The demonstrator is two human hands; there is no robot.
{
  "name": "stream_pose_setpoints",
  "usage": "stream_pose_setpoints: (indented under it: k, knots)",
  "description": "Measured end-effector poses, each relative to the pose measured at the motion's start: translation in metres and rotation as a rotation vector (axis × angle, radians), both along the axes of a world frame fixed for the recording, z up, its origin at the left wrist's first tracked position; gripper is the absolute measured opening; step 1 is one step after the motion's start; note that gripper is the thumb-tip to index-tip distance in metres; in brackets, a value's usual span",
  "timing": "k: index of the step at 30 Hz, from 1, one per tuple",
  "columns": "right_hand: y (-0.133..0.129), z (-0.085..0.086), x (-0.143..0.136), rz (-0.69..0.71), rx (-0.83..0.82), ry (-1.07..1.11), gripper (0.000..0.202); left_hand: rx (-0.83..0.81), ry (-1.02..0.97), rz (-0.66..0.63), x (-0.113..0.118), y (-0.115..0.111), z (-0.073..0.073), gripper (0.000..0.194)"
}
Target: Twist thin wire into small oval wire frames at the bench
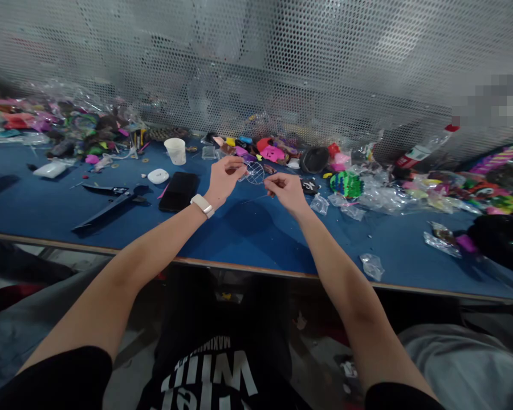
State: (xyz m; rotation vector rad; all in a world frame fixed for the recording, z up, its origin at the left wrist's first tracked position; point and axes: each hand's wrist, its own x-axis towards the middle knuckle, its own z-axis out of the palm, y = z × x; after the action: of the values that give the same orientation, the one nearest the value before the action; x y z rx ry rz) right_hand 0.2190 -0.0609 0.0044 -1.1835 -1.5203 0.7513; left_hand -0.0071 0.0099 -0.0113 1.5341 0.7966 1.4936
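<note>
Above the middle of the blue table, my left hand [226, 177] pinches the left edge of a small pale ring crossed by thin lines like a net [255, 172]. Close to the ring's right side is my right hand [284, 189], its thumb and fingertips pressed together. From those fingertips a thin, thread-like strand [259, 199] runs off to the left; whether it is thread or wire I cannot tell. A black phone [179, 192] lies left of my left wrist, which wears a pale band.
Scissors-like black tools [111, 206], a white case [158, 176] and a paper cup [175, 151] are on the left. Colourful pieces and plastic bags [385, 193] line the perforated metal wall [256, 68]. A red-capped bottle [423, 149] and a black rounded object [502, 242] are at right.
</note>
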Motion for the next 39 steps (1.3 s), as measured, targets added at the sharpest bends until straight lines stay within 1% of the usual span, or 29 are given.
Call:
stream_pose_setpoints:
  k: [4,7,10,14,17,21,23,26,29,32,34,36,39]
  knots:
    - [0.001,0.002,0.008,-0.020,0.011,-0.062,0.039,0.014,0.026,-0.063,-0.003,-0.006,0.005,0.024]
    - [0.001,0.005,0.012,-0.024,-0.013,-0.075,0.039,0.013,0.031,-0.103,-0.005,-0.009,0.009,0.023]
    - [-0.001,0.009,0.014,-0.010,-0.040,-0.050,0.048,0.010,0.034,-0.138,-0.005,-0.008,0.010,0.022]
    - [-0.005,0.016,0.015,0.032,-0.068,-0.040,0.073,0.005,0.009,-0.152,-0.004,-0.005,0.008,0.018]
    - [-0.008,0.019,0.016,0.056,-0.066,-0.061,0.074,-0.018,-0.004,-0.173,-0.004,-0.005,0.006,0.018]
    - [-0.009,0.020,0.017,0.088,-0.079,-0.071,0.077,-0.024,0.031,-0.226,-0.003,-0.008,0.006,0.019]
    - [-0.008,0.020,0.018,0.108,-0.087,-0.077,0.077,-0.024,0.037,-0.229,-0.002,-0.010,0.006,0.020]
    - [-0.007,0.018,0.017,0.119,-0.069,-0.105,0.067,-0.019,0.038,-0.219,-0.001,-0.012,0.006,0.019]
    - [-0.005,0.014,0.015,0.099,-0.034,-0.150,0.055,-0.003,0.036,-0.214,0.001,-0.015,0.006,0.014]
    - [-0.002,0.011,0.012,0.068,-0.009,-0.151,0.050,-0.004,0.022,-0.202,0.001,-0.015,0.006,0.012]
    - [-0.001,0.009,0.010,0.053,0.003,-0.096,0.051,-0.029,-0.009,-0.182,0.001,-0.013,0.005,0.013]
    - [0.000,0.008,0.007,0.040,0.005,-0.020,0.056,-0.067,-0.048,-0.165,0.001,-0.011,0.004,0.014]
    - [-0.001,0.008,0.001,0.066,-0.028,0.076,0.066,-0.120,-0.091,-0.160,0.003,-0.009,0.004,0.016]
